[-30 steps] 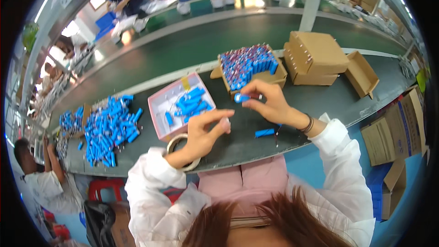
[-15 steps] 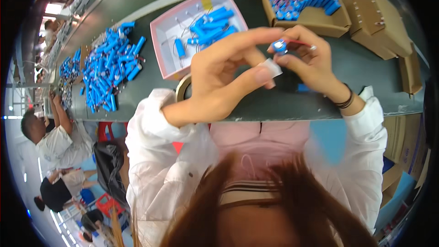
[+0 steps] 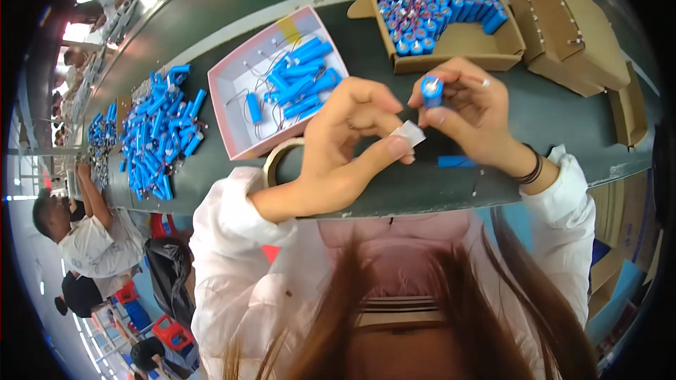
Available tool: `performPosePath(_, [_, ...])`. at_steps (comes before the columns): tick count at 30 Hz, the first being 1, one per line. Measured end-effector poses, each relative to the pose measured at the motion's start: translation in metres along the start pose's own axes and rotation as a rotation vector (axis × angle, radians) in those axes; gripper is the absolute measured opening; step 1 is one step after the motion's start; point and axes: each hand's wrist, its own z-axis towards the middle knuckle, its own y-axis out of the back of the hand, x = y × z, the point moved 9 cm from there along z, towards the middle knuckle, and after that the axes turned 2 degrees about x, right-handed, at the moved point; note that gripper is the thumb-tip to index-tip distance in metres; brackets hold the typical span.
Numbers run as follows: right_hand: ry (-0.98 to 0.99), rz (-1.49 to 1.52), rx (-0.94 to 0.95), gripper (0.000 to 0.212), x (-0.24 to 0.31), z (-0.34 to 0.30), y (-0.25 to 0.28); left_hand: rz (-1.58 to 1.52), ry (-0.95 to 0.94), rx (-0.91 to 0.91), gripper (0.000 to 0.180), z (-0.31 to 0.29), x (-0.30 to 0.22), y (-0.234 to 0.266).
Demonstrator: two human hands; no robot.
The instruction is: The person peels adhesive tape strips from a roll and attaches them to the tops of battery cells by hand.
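In my right hand (image 3: 480,116) a blue cylindrical battery cell (image 3: 432,90) is pinched, its pale end turned up and a white plug showing by my fingers. My left hand (image 3: 331,151) has a small white piece of tape or paper (image 3: 412,134) between thumb and fingertip, with the index finger raised. A short gap separates the white piece from the cell. Another blue cell (image 3: 455,161) lies on the dark table below my right hand. Behind my left wrist stands a roll of tape (image 3: 270,163), partly hidden.
A pink-rimmed box (image 3: 220,116) with wired blue cells stands beyond my left hand. Left of it, loose blue cells (image 3: 158,134) are heaped. A cardboard box (image 3: 486,43) packed with cells is at the back, with more cardboard boxes (image 3: 584,63) to its right. Other people sit far left.
My left index finger has drawn back from the cell, and the hands are slightly farther apart. The cell now stands more upright. My view has shifted, showing more of the cell on the table.
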Motion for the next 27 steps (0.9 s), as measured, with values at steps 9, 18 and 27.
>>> performPosePath(9, [-0.095, -0.018, 0.030, 0.023, -0.004, 0.001, -0.002, 0.102, 0.040, 0.116, 0.037, 0.008, -0.011, 0.004])
performPosePath(18, [-0.112, -0.058, 0.220, 0.023, -0.009, 0.000, -0.020, -0.093, 0.162, 0.049, 0.037, 0.005, 0.007, 0.015])
performPosePath(27, [-0.093, -0.099, 0.246, 0.023, -0.011, -0.003, -0.022, -0.049, 0.170, 0.048, 0.036, 0.005, 0.008, 0.015])
